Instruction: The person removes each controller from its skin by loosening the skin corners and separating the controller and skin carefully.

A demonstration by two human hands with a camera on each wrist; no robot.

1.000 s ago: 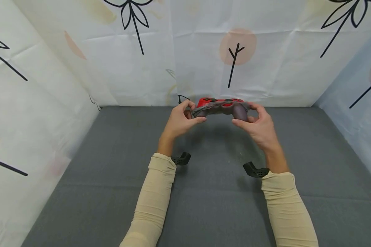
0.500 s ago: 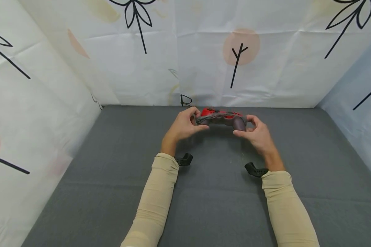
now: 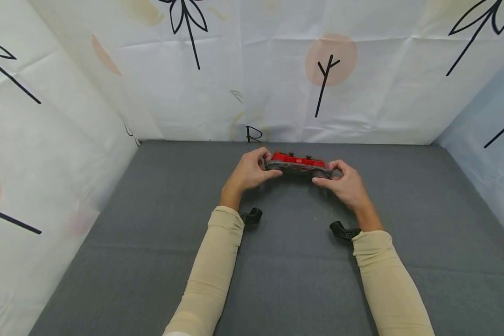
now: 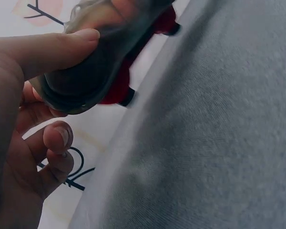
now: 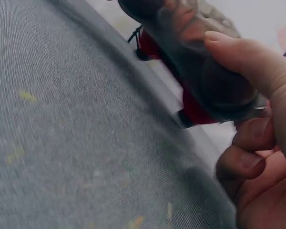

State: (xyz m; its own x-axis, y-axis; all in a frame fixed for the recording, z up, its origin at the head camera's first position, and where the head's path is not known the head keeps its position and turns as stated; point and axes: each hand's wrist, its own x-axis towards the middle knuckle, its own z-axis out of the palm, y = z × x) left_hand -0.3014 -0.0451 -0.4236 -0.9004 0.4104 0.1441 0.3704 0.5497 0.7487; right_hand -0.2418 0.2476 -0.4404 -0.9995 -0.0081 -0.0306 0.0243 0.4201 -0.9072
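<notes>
A red game controller (image 3: 299, 160) with two dark thumbsticks is held level between both hands, near the back of the grey surface. Something grey and see-through, like clear plastic, covers its underside and handles. My left hand (image 3: 251, 171) pinches the left end, thumb below and fingers behind. At the right end, my right hand (image 3: 345, 183) pinches in the same way. From the left wrist, the thumb lies on the dark rounded handle (image 4: 78, 78), while the red part (image 4: 118, 89) faces the cloth. The right wrist view shows the other thumb pressing the right handle (image 5: 224, 88).
Grey cloth (image 3: 294, 270) covers the table. White printed fabric walls (image 3: 273, 84) rise at the back and both sides, close behind the controller. A black wrist mount (image 3: 252, 216) sits on the left wrist and another mount (image 3: 343, 231) on the right. Small yellow specks (image 5: 27, 96) lie on the cloth.
Both hands have lowered the controller from in front of the back wall towards the cloth. It has tipped from showing its handles to lying flatter, with the thumbsticks upward. Both grips stay on.
</notes>
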